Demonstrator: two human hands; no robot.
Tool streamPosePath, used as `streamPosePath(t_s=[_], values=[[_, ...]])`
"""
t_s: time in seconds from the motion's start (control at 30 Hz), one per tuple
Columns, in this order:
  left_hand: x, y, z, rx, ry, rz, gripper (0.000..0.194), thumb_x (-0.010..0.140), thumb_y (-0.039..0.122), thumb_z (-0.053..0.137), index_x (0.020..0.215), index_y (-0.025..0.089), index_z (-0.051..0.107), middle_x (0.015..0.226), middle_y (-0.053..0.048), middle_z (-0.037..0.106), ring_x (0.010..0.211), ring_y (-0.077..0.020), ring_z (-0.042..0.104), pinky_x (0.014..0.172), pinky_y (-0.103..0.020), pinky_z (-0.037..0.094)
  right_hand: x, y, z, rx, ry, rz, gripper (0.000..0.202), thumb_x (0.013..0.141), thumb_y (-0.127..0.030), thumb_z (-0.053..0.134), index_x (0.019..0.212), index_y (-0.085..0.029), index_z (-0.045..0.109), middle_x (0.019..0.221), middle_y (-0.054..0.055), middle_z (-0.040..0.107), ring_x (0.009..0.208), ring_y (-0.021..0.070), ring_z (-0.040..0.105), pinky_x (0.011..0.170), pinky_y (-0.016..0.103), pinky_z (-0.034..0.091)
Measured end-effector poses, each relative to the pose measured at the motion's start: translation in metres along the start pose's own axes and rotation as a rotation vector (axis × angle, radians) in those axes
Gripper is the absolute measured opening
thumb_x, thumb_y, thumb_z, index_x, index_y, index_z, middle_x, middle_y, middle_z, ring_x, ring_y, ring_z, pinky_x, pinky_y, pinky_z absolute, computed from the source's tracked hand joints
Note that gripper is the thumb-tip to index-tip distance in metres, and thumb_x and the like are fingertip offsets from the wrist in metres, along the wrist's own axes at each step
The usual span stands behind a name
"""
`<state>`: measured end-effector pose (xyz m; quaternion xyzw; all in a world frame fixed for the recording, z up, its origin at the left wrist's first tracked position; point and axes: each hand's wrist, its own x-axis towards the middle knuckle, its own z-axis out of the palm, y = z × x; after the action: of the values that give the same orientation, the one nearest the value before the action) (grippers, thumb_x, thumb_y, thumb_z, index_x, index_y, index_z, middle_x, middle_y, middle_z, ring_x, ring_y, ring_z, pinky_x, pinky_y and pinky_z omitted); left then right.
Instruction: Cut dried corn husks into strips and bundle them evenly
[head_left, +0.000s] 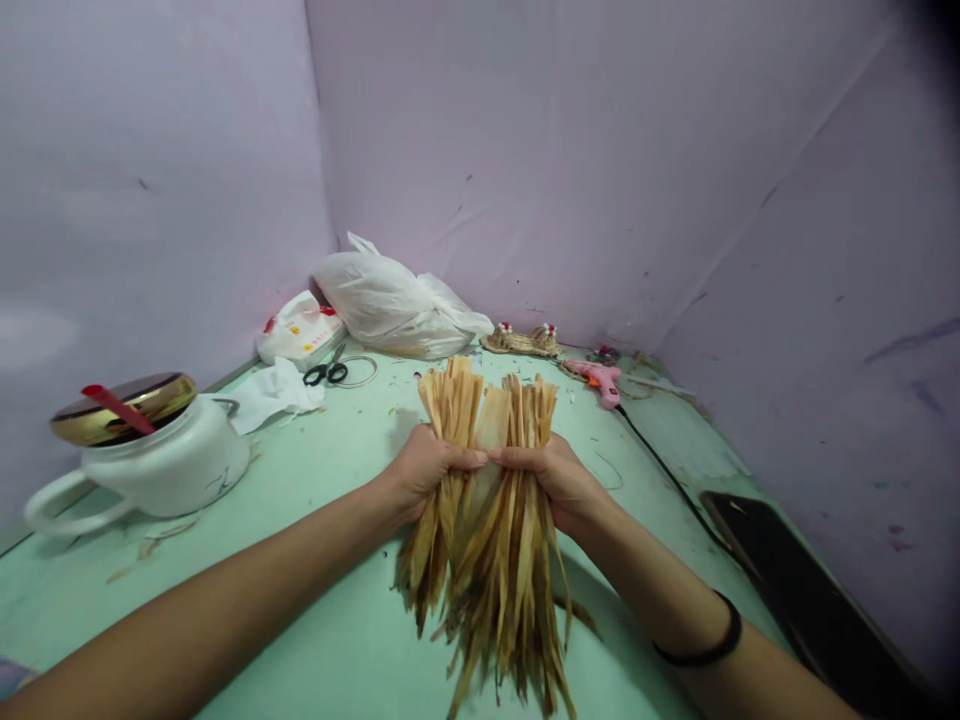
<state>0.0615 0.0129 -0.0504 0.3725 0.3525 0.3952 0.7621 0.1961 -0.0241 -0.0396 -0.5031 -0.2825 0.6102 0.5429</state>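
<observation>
Two bunches of dry, straw-coloured leaf strips stand side by side in front of me, their trimmed ends up and their ragged brown tips hanging down. My left hand (431,467) is closed round the left bunch of dried leaf strips (452,395). Around the right bunch of dried leaf strips (517,560) my right hand (559,480) is wrapped, with a black band on that wrist. Both thumbs lie across the fronts and their tips nearly meet. A paler, wider strip (491,420) shows between the bunches.
On the pale green table (337,640) a white mug (180,465) with a gold lid stands left. Behind are black scissors (326,374), a tissue pack (304,332), a white plastic bag (397,305) and a woven piece (521,343). Right lie a pink glue gun (606,382) and a phone (795,580).
</observation>
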Motion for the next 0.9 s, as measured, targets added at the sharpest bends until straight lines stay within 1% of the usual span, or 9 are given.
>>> streamPosePath(t_s=[0.17, 0.33, 0.4, 0.47, 0.53, 0.63, 0.73, 0.8, 0.9], values=[[0.001, 0.001, 0.0, 0.014, 0.037, 0.005, 0.04, 0.042, 0.006, 0.073, 0.081, 0.007, 0.068, 0.075, -0.011, 0.07, 0.072, -0.0268, 0.065, 0.071, -0.04, 0.052, 0.001, 0.0, -0.001, -0.058, -0.046, -0.027, 0.04, 0.044, -0.015, 0.076, 0.083, -0.013, 0.064, 0.075, 0.007, 0.071, 0.068, 0.0242, 0.066, 0.068, 0.037, 0.052], [0.001, -0.003, 0.0, -0.055, -0.05, 0.005, 0.042, 0.041, 0.005, 0.074, 0.082, 0.009, 0.068, 0.076, -0.01, 0.07, 0.07, -0.0237, 0.064, 0.07, -0.037, 0.051, 0.004, 0.008, -0.001, -0.195, 0.041, -0.133, 0.027, 0.048, -0.009, 0.067, 0.074, -0.015, 0.064, 0.067, 0.001, 0.068, 0.063, 0.0199, 0.064, 0.061, 0.031, 0.051], [0.0, -0.002, 0.0, -0.058, -0.093, -0.009, 0.033, 0.042, 0.006, 0.074, 0.074, 0.009, 0.067, 0.065, -0.006, 0.067, 0.058, -0.0178, 0.061, 0.06, -0.031, 0.051, 0.008, 0.009, -0.002, -0.224, 0.063, -0.152, 0.023, 0.049, -0.008, 0.063, 0.071, -0.015, 0.064, 0.064, 0.0, 0.067, 0.059, 0.0184, 0.062, 0.058, 0.03, 0.05], [-0.001, 0.001, -0.001, -0.017, -0.106, -0.036, 0.019, 0.045, 0.009, 0.073, 0.062, 0.009, 0.064, 0.053, -0.004, 0.061, 0.045, -0.0123, 0.054, 0.046, -0.024, 0.046, 0.013, 0.005, -0.005, -0.234, 0.119, -0.142, 0.019, 0.049, -0.008, 0.062, 0.067, -0.014, 0.062, 0.057, 0.0, 0.064, 0.052, 0.0165, 0.059, 0.052, 0.028, 0.049], [0.0, 0.007, -0.003, 0.018, -0.097, -0.073, 0.012, 0.049, 0.01, 0.071, 0.056, 0.008, 0.061, 0.046, -0.002, 0.056, 0.04, -0.0101, 0.051, 0.038, -0.02, 0.041, 0.019, -0.008, -0.015, -0.199, 0.212, -0.103, 0.014, 0.049, -0.008, 0.061, 0.061, -0.014, 0.06, 0.05, 0.0, 0.06, 0.045, 0.0145, 0.055, 0.046, 0.027, 0.047], [0.006, 0.018, -0.011, -0.006, -0.095, -0.136, 0.008, 0.053, 0.008, 0.067, 0.057, 0.008, 0.06, 0.048, -0.002, 0.056, 0.042, -0.0101, 0.053, 0.037, -0.017, 0.042, 0.023, -0.042, -0.042, -0.03, 0.297, -0.052, 0.012, 0.051, -0.006, 0.058, 0.056, -0.016, 0.056, 0.044, -0.001, 0.054, 0.041, 0.0123, 0.052, 0.044, 0.025, 0.046], [0.013, 0.028, -0.021, -0.046, -0.094, -0.188, 0.007, 0.056, 0.005, 0.064, 0.057, 0.008, 0.059, 0.049, -0.001, 0.054, 0.04, -0.0083, 0.052, 0.035, -0.016, 0.042, 0.015, -0.082, -0.075, 0.1, 0.19, -0.14, 0.021, 0.053, -0.006, 0.054, 0.069, -0.017, 0.061, 0.048, -0.002, 0.055, 0.04, 0.0099, 0.049, 0.042, 0.022, 0.045], [0.017, 0.031, -0.025, -0.058, -0.087, -0.204, 0.008, 0.057, 0.003, 0.062, 0.057, 0.009, 0.057, 0.048, 0.0, 0.052, 0.038, -0.0075, 0.051, 0.034, -0.015, 0.041, 0.005, -0.101, -0.09, 0.182, 0.132, -0.168, 0.017, 0.056, -0.007, 0.052, 0.068, -0.017, 0.06, 0.05, -0.001, 0.055, 0.04, 0.0085, 0.049, 0.043, 0.021, 0.045], [0.018, 0.029, -0.026, -0.046, -0.07, -0.193, 0.009, 0.056, 0.004, 0.063, 0.057, 0.009, 0.056, 0.047, 0.0, 0.052, 0.039, -0.0095, 0.052, 0.035, -0.018, 0.042, -0.004, -0.106, -0.09, 0.266, 0.075, -0.191, 0.018, 0.063, -0.008, 0.05, 0.075, -0.015, 0.062, 0.051, -0.001, 0.055, 0.043, 0.0065, 0.05, 0.045, 0.019, 0.045]])
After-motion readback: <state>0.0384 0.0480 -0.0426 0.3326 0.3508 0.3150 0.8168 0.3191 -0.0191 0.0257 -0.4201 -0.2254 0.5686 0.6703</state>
